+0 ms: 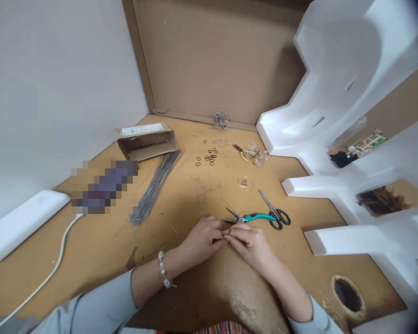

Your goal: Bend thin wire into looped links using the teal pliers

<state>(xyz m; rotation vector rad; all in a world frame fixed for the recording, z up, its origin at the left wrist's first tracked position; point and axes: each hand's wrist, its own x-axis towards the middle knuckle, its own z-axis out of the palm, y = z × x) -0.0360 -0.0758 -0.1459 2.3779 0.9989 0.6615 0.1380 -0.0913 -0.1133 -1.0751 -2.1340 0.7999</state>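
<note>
My left hand [205, 237] and my right hand [250, 241] meet fingertip to fingertip near the table's front edge. Both are closed in a pinch; whatever sits between the fingers is too small and covered to make out. Just beyond the fingers lie teal-handled pliers [261, 216], partly hidden by my right hand. Black-handled scissors [276, 212] rest beside them on the right. Farther back are several small dark rings [211, 157] and yellow-handled pliers [243, 153]. A bundle of thin grey wires [156, 188] lies to the left of my hands.
An opened cardboard box [148, 144] stands at the back left. Tangled wire pieces [221, 119] are heaped by the cardboard panel [216, 60]. White foam [310, 185] borders the right side. A white power strip [24, 225] and cable [61, 250] lie left; a round hole [348, 294] is front right.
</note>
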